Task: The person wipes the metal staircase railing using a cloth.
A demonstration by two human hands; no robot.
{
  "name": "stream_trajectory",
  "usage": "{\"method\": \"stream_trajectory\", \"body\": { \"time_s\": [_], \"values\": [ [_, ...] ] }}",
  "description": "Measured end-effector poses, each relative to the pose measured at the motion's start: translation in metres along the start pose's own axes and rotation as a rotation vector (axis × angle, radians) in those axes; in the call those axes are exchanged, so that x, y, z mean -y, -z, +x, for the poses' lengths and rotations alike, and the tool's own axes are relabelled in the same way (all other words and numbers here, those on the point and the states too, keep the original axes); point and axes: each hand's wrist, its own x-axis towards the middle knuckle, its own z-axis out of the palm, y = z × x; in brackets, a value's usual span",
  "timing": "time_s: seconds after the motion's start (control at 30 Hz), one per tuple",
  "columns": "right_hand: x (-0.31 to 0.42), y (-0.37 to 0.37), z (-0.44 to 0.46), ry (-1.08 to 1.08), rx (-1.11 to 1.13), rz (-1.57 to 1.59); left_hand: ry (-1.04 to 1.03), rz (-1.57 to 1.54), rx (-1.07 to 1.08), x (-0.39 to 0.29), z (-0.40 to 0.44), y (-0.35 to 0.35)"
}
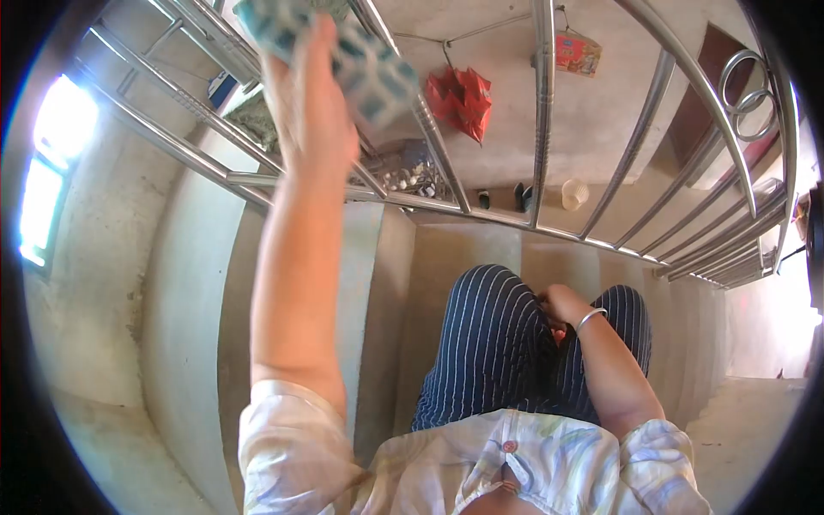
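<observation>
My left hand [309, 103] is stretched far forward at the upper left, somewhat blurred, and grips a teal-and-white checked cloth [378, 81]. The cloth lies by the bars of a shiny metal stair railing [542, 112] and covers part of them. Lower down, my right hand [562, 305] rests between my knees, against the striped dark trousers [485, 343]. A silver bangle [590, 319] circles that wrist. The fingers of this hand bend down between the legs and are mostly hidden, so what they hold, if anything, does not show.
Stair steps [343, 283] run at my left beside a wall with a bright window [51, 172]. Beyond the railing, a red folded umbrella [461, 101] and a printed bag [577, 55] hang from a line. A pale basket [574, 194] and shoes [524, 197] stand on the floor below.
</observation>
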Motion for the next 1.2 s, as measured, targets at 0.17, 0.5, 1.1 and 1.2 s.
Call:
{"method": "stream_trajectory", "body": {
  "time_s": [0.17,0.5,1.1,1.2],
  "values": [
    [-0.007,-0.007,0.004,0.053,-0.015,-0.012,-0.292,0.236,0.031,-0.013,0.043,-0.05],
    [0.008,0.005,-0.001,-0.135,0.136,0.122,-0.093,0.672,0.136,0.169,-0.063,0.036],
    [-0.001,-0.001,-0.001,-0.007,0.022,0.032,-0.598,0.699,0.257,-0.02,0.053,-0.026],
    [-0.011,-0.012,0.004,0.008,-0.002,0.017,-0.746,0.813,0.089,-0.012,0.055,-0.035]
  ]
}}
